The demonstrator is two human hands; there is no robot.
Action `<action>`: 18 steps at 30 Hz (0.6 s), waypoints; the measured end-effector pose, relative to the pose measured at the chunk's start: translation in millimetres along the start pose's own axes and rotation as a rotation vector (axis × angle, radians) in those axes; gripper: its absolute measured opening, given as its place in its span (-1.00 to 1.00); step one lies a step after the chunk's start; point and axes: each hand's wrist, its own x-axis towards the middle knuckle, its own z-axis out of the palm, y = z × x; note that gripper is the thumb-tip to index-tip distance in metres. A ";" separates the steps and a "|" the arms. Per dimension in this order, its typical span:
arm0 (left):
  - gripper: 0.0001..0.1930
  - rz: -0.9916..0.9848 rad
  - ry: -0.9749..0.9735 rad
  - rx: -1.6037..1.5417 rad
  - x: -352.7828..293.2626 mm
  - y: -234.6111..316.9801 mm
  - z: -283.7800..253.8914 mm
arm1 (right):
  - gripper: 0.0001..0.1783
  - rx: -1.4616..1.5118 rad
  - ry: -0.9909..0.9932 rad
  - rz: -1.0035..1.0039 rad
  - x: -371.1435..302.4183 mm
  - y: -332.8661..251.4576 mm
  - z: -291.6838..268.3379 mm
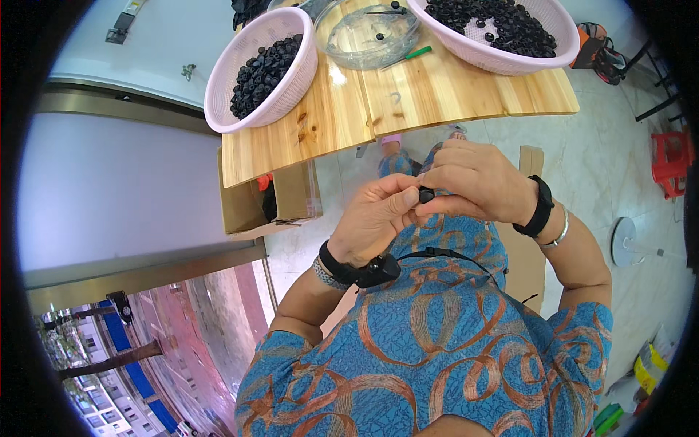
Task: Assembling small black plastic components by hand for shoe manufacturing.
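Over my lap, in front of the table's near edge, my two hands meet around a small black part [426,194]. It looks round and knob-like; my fingers cover much of it. My left hand [373,217] pinches it between thumb and fingers. Around its other side the fingers of my right hand [477,178] are closed as well. On the wooden table [429,98], a pink basket [217,95] on the left holds many similar black parts [268,73]. A larger pink basket [524,67] on the right holds more black pieces [510,25].
Between the baskets sits a clear shallow dish [349,54] with a few black pieces in it. A green-handled tool [417,53] lies against its rim. Below the table's left side stands an open cardboard box [244,211]. A red stool [668,164] is on the far-right floor.
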 end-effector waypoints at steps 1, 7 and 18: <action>-0.79 -0.040 -0.032 -0.074 0.5 -1.2 -1.5 | -0.68 0.053 -0.021 0.011 0.1 1.3 -0.3; -0.83 -0.057 0.015 -0.195 7.8 -4.4 -4.3 | -0.66 0.280 -0.075 0.236 2.2 5.3 0.1; -0.85 -0.014 0.098 -0.211 10.6 -13.1 3.0 | -0.67 0.010 -0.109 -0.017 4.4 16.8 1.7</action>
